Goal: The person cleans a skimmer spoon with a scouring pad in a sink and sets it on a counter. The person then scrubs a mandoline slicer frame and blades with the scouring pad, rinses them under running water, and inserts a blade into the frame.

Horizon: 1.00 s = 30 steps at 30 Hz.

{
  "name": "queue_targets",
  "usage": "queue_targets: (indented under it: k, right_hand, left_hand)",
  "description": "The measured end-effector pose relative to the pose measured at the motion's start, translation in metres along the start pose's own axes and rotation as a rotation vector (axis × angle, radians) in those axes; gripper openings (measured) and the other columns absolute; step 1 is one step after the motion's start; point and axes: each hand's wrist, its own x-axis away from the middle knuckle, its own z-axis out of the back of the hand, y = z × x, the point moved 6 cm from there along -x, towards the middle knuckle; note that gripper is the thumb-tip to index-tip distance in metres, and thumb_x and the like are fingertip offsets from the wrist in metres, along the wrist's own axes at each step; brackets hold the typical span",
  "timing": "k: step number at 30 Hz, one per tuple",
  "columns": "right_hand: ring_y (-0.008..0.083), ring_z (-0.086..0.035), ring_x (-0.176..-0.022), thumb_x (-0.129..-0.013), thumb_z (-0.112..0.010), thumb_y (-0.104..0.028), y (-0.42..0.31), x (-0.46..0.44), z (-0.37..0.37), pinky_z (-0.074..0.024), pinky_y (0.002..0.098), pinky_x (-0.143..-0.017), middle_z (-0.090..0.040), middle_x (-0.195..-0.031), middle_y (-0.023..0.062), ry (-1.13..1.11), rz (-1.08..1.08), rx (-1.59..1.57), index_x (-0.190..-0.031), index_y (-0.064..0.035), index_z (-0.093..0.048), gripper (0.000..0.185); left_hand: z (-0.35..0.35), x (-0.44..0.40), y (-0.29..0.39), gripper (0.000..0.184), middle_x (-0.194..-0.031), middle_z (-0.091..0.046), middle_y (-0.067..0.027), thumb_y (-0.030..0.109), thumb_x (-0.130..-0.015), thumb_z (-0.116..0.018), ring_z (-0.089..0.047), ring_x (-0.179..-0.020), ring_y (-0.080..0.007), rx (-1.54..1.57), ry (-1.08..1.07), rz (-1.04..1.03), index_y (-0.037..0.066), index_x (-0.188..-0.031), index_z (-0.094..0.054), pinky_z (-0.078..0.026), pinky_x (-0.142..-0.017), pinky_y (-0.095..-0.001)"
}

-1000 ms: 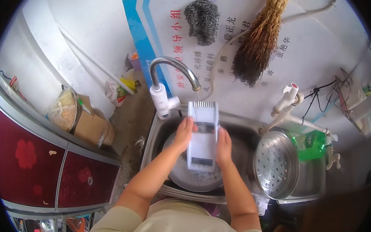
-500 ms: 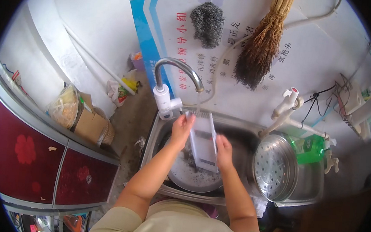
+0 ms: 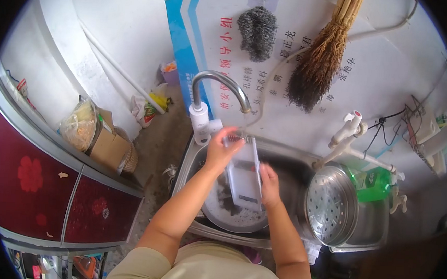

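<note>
A white plastic vegetable slicer [image 3: 244, 184] is tilted over the sink, with a toothed strip at its upper end and slots across its face. My right hand [image 3: 269, 184] grips its right edge, the thumb on the near side. At the upper left end, my left hand [image 3: 221, 152] has thumb and fingers around the toothed strip; part of that grip is hidden. Just above hangs the spout of the curved faucet [image 3: 222, 77], with a thin stream of water faintly visible. Below the slicer, a wide round pan [image 3: 218, 218] with water and dark bits stands in the sink [image 3: 291, 164].
A perforated steel steamer [image 3: 330, 207] leans at the sink's right, beside a green detergent bottle [image 3: 374, 183] and a pipe with taps [image 3: 344, 131]. A scouring pad [image 3: 258, 33] and a broom [image 3: 320, 63] hang on the wall. A dark red cabinet [image 3: 31, 189] stands left.
My left hand has shifted from the slicer's left edge up onto its toothed end. My right hand still grips the right edge. The view has moved slightly.
</note>
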Motion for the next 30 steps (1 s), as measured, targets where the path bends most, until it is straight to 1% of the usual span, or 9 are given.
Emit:
queue_targets:
  k: [4, 7, 10, 13, 16, 19, 25, 28, 30]
  right_hand:
    - [0.0025, -0.044, -0.061, -0.088, -0.052, -0.030, -0.003, 0.002, -0.005, -0.0380, 0.0188, -0.056, -0.053, -0.070, -0.0058, 0.010, -0.037, -0.020, -0.083, -0.0052, -0.061, 0.027]
    - [0.0029, -0.045, -0.061, -0.087, -0.052, -0.030, -0.002, 0.002, -0.006, -0.0387, 0.0192, -0.056, -0.054, -0.070, -0.0054, -0.003, -0.024, -0.036, -0.082, -0.0051, -0.061, 0.027]
    - [0.0030, -0.045, -0.061, -0.087, -0.053, -0.029, -0.002, 0.002, -0.008, -0.0387, 0.0192, -0.056, -0.053, -0.069, -0.0053, -0.001, -0.032, -0.065, -0.082, -0.0052, -0.061, 0.026]
    - [0.0029, -0.045, -0.061, -0.087, -0.053, -0.029, -0.001, 0.002, -0.007, -0.0386, 0.0191, -0.056, -0.053, -0.069, -0.0053, -0.003, -0.035, -0.049, -0.082, -0.0050, -0.061, 0.026]
    - [0.0029, -0.045, -0.061, -0.087, -0.053, -0.029, 0.002, 0.001, -0.005, -0.0385, 0.0190, -0.056, -0.053, -0.069, -0.0054, -0.009, -0.028, -0.036, -0.082, -0.0048, -0.061, 0.026]
    - [0.0028, -0.045, -0.061, -0.087, -0.053, -0.029, 0.003, 0.001, -0.005, -0.0384, 0.0189, -0.056, -0.053, -0.069, -0.0053, -0.005, -0.029, -0.048, -0.082, -0.0046, -0.062, 0.027]
    - [0.0026, -0.045, -0.061, -0.087, -0.053, -0.030, 0.003, 0.002, -0.003, -0.0379, 0.0185, -0.056, -0.053, -0.068, -0.0059, 0.020, -0.063, -0.058, -0.082, -0.0051, -0.062, 0.027]
    - [0.0021, -0.043, -0.060, -0.087, -0.054, -0.030, 0.005, 0.004, 0.001, -0.0359, 0.0183, -0.055, -0.052, -0.067, -0.0067, 0.026, -0.076, -0.052, -0.081, -0.0054, -0.062, 0.026]
    - [0.0018, -0.041, -0.059, -0.086, -0.054, -0.030, 0.008, 0.003, 0.005, -0.0342, 0.0182, -0.054, -0.051, -0.067, -0.0072, 0.013, -0.069, -0.035, -0.081, -0.0054, -0.063, 0.026]
  left_hand:
    - [-0.001, -0.003, 0.013, 0.019, -0.091, -0.059, -0.0060, 0.000, -0.067, -0.067, -0.056, -0.081, -0.0136, -0.299, -0.022, -0.326, 0.001, -0.085, -0.062, -0.044, -0.074, -0.0245]
    - [-0.005, -0.002, 0.013, 0.019, -0.094, -0.060, -0.0082, 0.000, -0.066, -0.066, -0.057, -0.085, -0.0153, -0.157, -0.083, -0.264, 0.001, -0.085, -0.063, -0.045, -0.074, -0.0250]
    - [-0.008, 0.001, 0.024, 0.019, -0.087, -0.062, -0.0102, 0.005, -0.064, -0.068, -0.060, -0.080, -0.0173, -0.198, -0.076, -0.289, 0.001, -0.082, -0.063, -0.046, -0.070, -0.0258]
    - [-0.008, 0.005, 0.041, 0.018, -0.078, -0.063, -0.0095, 0.005, -0.062, -0.069, -0.061, -0.075, -0.0169, -0.568, -0.019, -0.539, 0.002, -0.079, -0.064, -0.047, -0.063, -0.0255]
    - [-0.009, 0.000, 0.028, 0.018, -0.072, -0.063, -0.0088, 0.005, -0.060, -0.068, -0.061, -0.069, -0.0176, -0.378, -0.074, -0.288, 0.001, -0.077, -0.064, -0.046, -0.059, -0.0260]
    - [-0.009, -0.001, 0.025, 0.018, -0.074, -0.063, -0.0092, 0.006, -0.061, -0.067, -0.061, -0.066, -0.0191, -0.379, -0.056, -0.297, 0.001, -0.078, -0.064, -0.046, -0.058, -0.0262]
    - [-0.011, 0.000, 0.025, 0.014, -0.074, -0.064, -0.0092, 0.008, -0.065, -0.066, -0.062, -0.068, -0.0209, -0.408, -0.021, -0.296, 0.002, -0.079, -0.065, -0.047, -0.060, -0.0272]
    - [-0.012, 0.001, 0.024, 0.015, -0.076, -0.064, -0.0098, 0.010, -0.065, -0.065, -0.062, -0.068, -0.0223, -0.430, -0.055, -0.314, 0.003, -0.078, -0.065, -0.047, -0.061, -0.0280]
    - [-0.009, -0.001, 0.017, 0.016, -0.076, -0.064, -0.0099, 0.013, -0.065, -0.065, -0.062, -0.069, -0.0230, -0.471, -0.102, -0.261, 0.004, -0.078, -0.065, -0.048, -0.062, -0.0284]
